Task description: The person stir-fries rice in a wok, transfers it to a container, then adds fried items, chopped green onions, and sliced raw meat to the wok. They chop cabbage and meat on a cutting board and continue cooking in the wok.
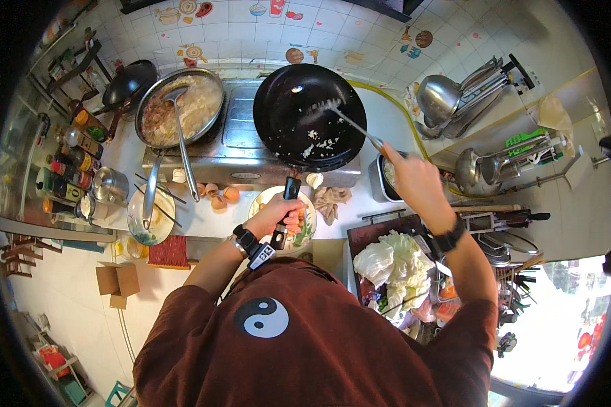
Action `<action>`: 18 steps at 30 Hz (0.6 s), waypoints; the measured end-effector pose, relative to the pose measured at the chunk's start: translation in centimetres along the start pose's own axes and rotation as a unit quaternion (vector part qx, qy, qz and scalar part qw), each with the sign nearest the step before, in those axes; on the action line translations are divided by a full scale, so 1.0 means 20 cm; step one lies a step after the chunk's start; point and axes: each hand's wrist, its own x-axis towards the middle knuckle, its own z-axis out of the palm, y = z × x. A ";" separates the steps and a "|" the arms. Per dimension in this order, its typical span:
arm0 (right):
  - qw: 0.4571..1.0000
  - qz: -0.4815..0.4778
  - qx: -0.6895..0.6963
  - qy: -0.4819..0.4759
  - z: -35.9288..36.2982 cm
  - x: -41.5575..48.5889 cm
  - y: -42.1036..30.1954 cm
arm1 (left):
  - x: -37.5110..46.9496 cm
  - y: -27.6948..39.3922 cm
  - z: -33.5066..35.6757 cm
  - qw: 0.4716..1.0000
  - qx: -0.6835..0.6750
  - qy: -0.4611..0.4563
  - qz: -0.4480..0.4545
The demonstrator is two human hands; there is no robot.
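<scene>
My left hand [280, 216] grips the black handle of a dark wok [280, 122], which sits on the right side of a steel gas stove [239, 117]. Small white bits, perhaps rice [313, 147], lie scattered in the wok. My right hand [412, 178] holds a slotted metal spatula [354, 124] by its handle, its blurred head inside the wok. Beneath my left hand, a plate [265, 198] carries chopped green and orange pieces. A metal container of white food, likely rice [388, 173], stands below my right hand and is partly hidden by it.
At left, a steel pan [145, 137] of cooked food holds a ladle [181, 142]. Bottles [71, 173] line the left side. Eggshells [219, 203] and a cloth [331, 201] lie before the stove. Cabbage [399, 262] rests on a board at right. Utensils [440, 96] hang on the right wall.
</scene>
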 end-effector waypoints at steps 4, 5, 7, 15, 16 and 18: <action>0.993 -0.014 -0.117 -0.029 0.05 0.11 -0.11 | 0.02 0.00 -0.01 1.000 0.001 0.006 0.003; 0.991 -0.025 -0.123 -0.038 0.02 0.08 -0.13 | 0.02 -0.01 -0.02 1.000 -0.013 -0.003 0.002; 0.983 -0.029 -0.161 -0.086 -0.08 -0.01 -0.15 | 0.02 -0.01 -0.03 1.000 -0.022 -0.009 -0.013; 0.986 -0.076 -0.145 -0.030 -0.24 0.18 -0.17 | 0.02 -0.04 -0.03 1.000 -0.008 -0.004 0.001; 0.988 -0.071 -0.137 -0.015 -0.23 0.23 -0.17 | 0.02 -0.05 -0.03 1.000 -0.003 -0.006 0.006; 0.990 -0.050 -0.128 -0.020 -0.23 0.30 -0.15 | 0.02 -0.06 -0.04 1.000 -0.001 -0.012 0.018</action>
